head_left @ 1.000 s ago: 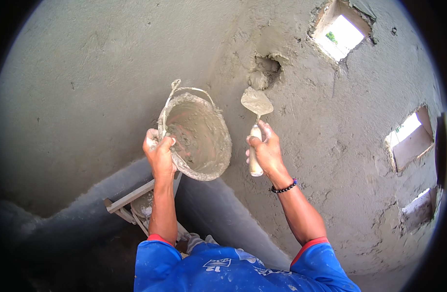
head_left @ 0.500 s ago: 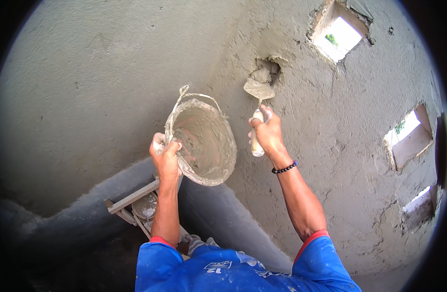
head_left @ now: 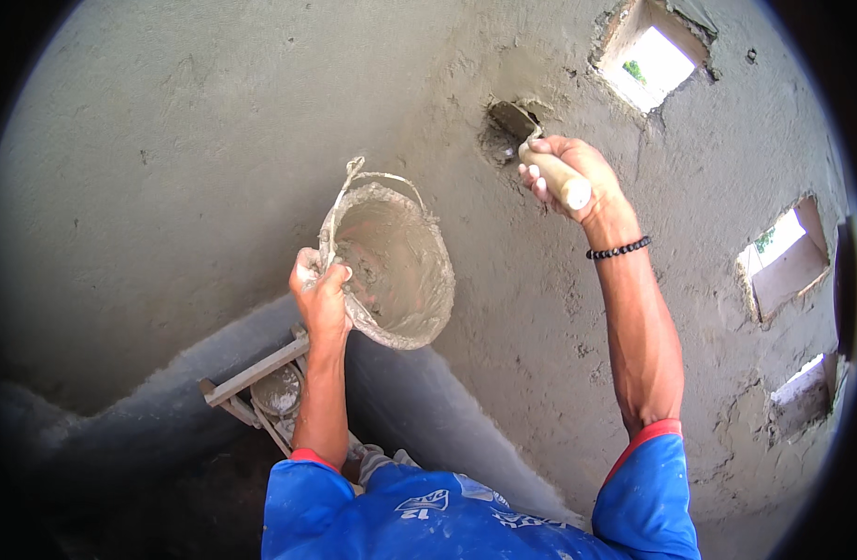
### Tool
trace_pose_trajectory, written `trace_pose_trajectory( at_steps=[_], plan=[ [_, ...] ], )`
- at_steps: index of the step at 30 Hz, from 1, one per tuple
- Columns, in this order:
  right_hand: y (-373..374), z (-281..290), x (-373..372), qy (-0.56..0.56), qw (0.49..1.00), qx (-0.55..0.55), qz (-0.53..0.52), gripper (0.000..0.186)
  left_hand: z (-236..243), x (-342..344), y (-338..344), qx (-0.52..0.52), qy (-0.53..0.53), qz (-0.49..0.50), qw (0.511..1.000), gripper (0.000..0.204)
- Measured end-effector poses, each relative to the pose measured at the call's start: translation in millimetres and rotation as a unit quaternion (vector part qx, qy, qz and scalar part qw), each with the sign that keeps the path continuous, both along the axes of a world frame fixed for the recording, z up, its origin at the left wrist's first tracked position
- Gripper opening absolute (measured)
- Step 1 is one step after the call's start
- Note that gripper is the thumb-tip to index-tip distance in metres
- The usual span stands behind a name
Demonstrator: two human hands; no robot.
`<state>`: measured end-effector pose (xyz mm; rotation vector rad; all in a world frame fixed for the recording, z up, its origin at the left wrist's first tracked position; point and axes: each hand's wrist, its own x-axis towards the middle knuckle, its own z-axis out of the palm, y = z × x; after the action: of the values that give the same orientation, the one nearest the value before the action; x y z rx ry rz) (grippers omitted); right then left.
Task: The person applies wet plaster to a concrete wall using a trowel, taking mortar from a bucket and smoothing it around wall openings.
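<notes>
My left hand (head_left: 322, 291) is closed on the rim of a mortar-caked bucket (head_left: 426, 285), tilted so its inside shows. Wet grey mortar (head_left: 377, 271) coats the bucket's inner wall and bottom, and its wire handle stands up at the far side. My right hand (head_left: 578, 177) wraps round the pale handle of a trowel (head_left: 559, 175). The trowel's blade is tipped into a ragged hole (head_left: 496, 142) in the plastered wall; part of the blade is hidden there. Mortar lines the hole's edge.
Rough grey plaster covers the wall (head_left: 671, 280) on the right and the smoother wall (head_left: 167, 140) on the left, meeting in a corner. Square openings (head_left: 657, 70) show daylight at the right. Below my left arm are a wooden frame (head_left: 256, 373) and a round mortar-smeared container (head_left: 279, 392).
My right hand has moved up and right, turning the trowel so its blade goes from below the hole into it. The mortar lump at the hole no longer shows. The bucket has barely moved.
</notes>
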<state>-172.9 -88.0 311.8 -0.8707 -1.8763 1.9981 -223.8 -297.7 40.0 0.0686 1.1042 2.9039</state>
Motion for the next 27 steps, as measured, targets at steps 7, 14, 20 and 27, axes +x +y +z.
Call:
trace_pose_trajectory(
  at_steps=[7, 14, 20, 27],
  plan=[
    [10, 27, -14, 0.017, 0.999, -0.018, 0.047, 0.015, 25, 14, -6, 0.041, -0.038, -0.047, 0.997, 0.023],
    [19, 41, -7, 0.016, 0.996, -0.037, 0.082, 0.011, 14, 9, -2, 0.008, -0.052, -0.054, 0.997, 0.02],
    [44, 59, 22, 0.021, 0.967, -0.179, 0.179, 0.04, 13, 9, 1, 0.042, -0.015, -0.029, 0.999, 0.018],
    [52, 70, 51, 0.106, 0.957, -0.203, 0.177, 0.046, 7, 3, 6, 0.041, 0.005, -0.016, 0.999, 0.013]
  ],
)
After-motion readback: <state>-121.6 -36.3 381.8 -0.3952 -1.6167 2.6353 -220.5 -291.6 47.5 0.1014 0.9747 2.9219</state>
